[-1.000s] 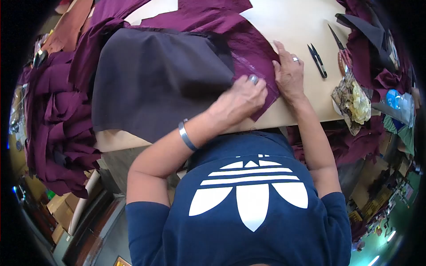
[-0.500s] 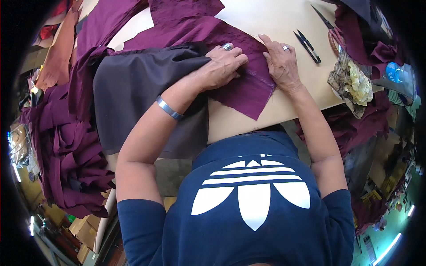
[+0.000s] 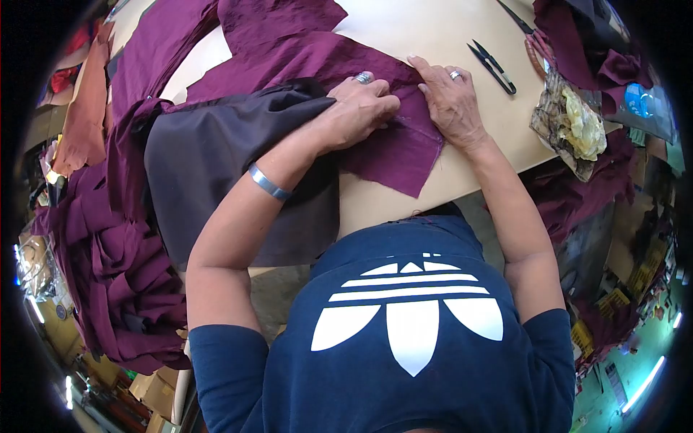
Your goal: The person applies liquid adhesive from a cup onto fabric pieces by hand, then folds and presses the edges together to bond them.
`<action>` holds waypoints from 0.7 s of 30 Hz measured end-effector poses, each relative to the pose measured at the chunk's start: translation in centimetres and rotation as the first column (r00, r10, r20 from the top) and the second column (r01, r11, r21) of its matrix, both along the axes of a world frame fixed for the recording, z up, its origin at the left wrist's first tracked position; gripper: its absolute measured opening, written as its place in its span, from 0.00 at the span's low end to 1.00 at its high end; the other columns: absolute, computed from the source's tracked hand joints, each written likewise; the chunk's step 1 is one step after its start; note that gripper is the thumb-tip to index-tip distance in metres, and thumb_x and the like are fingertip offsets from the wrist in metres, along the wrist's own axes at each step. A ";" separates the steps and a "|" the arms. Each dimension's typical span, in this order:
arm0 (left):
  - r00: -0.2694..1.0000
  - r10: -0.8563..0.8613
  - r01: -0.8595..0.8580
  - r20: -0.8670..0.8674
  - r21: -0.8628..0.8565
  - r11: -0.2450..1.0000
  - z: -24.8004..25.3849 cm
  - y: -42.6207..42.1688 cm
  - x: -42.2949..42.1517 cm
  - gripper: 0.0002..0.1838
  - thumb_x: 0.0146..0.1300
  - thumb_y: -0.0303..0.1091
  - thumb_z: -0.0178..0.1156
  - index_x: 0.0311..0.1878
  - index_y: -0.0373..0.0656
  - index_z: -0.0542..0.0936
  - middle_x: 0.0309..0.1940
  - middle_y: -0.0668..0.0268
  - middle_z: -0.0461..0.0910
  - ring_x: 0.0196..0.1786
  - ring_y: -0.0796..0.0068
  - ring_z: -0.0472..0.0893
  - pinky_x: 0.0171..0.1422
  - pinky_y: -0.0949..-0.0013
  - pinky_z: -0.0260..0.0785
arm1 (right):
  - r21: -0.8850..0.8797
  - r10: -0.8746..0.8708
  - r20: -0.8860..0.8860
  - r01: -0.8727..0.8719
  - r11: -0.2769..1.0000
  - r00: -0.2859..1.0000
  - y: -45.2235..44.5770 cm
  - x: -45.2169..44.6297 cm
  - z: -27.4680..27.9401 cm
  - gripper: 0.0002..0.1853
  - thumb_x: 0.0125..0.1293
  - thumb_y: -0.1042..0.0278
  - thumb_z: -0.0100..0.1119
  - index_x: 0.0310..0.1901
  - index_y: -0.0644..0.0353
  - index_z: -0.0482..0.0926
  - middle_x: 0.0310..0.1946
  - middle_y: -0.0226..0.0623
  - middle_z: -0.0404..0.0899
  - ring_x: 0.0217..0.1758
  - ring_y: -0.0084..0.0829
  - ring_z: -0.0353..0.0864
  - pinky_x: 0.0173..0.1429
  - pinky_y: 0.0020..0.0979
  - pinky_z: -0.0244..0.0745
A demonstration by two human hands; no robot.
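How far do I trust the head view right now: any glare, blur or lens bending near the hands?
Head view: strong fisheye bending, with black corners and a curved tabletop; bright wash toward the tabletop's far side; glare from the light tube at lower right; soft detail in the dark cloth's shadowed folds; left hand and right hand fairly clear.

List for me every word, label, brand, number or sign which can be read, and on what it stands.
No word or number is readable.
Dark blue shirt: white three-leaf mark with stripes, upside down in this view, apparently the Adidas logo; only fragments of its lettering show.
Clear packet with blue print, at right: too blurred to read.
Yellow printed pieces, lower right: too small and blurred to read.
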State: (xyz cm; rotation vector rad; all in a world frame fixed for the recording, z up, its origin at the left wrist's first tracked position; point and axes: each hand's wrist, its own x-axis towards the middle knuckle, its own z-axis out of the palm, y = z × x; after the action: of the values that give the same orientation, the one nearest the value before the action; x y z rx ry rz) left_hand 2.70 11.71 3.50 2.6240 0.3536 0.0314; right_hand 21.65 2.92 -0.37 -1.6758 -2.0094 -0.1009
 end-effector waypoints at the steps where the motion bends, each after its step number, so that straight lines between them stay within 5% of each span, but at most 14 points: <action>1: 1.000 -0.018 0.018 0.010 0.037 0.999 -0.1 -0.2 0.1 0.06 0.54 0.30 0.60 0.35 0.47 0.73 0.35 0.64 0.71 0.41 0.61 0.72 0.43 0.61 0.63 | -0.005 -0.003 0.006 0.003 1.000 1.000 0.0 0.0 0.0 0.27 0.60 0.73 0.51 0.63 0.49 0.64 0.36 0.32 0.76 0.39 0.33 0.75 0.52 0.34 0.63; 5: 0.993 -0.044 0.019 0.109 0.226 0.974 -1.4 -1.2 0.2 0.04 0.58 0.33 0.54 0.37 0.50 0.75 0.35 0.66 0.72 0.41 0.65 0.72 0.43 0.62 0.63 | -0.011 -0.008 0.031 0.009 1.000 0.999 0.0 0.0 0.0 0.26 0.60 0.73 0.51 0.62 0.50 0.65 0.35 0.33 0.76 0.38 0.33 0.75 0.51 0.34 0.63; 15: 0.995 0.096 -0.096 0.003 0.069 0.993 -0.6 -1.5 0.2 0.10 0.54 0.31 0.61 0.40 0.49 0.75 0.36 0.68 0.73 0.43 0.65 0.72 0.46 0.62 0.61 | -0.001 0.004 -0.001 -0.004 1.000 1.000 0.2 0.1 0.0 0.25 0.60 0.72 0.51 0.61 0.51 0.65 0.33 0.33 0.76 0.37 0.34 0.75 0.51 0.34 0.63; 21: 0.990 0.101 -0.102 0.101 0.008 0.995 -1.1 -1.8 0.0 0.09 0.54 0.28 0.60 0.39 0.48 0.75 0.37 0.68 0.73 0.43 0.64 0.72 0.46 0.62 0.61 | -0.023 0.011 -0.019 -0.012 1.000 1.000 0.1 0.1 0.4 0.26 0.59 0.73 0.53 0.62 0.51 0.65 0.34 0.34 0.76 0.38 0.35 0.75 0.51 0.35 0.63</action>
State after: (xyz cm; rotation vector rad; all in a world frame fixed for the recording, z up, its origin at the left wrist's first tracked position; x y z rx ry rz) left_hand 2.72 9.95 2.40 2.6037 0.4525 0.1996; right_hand 21.73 3.00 0.02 -1.6732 -2.0135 -0.0580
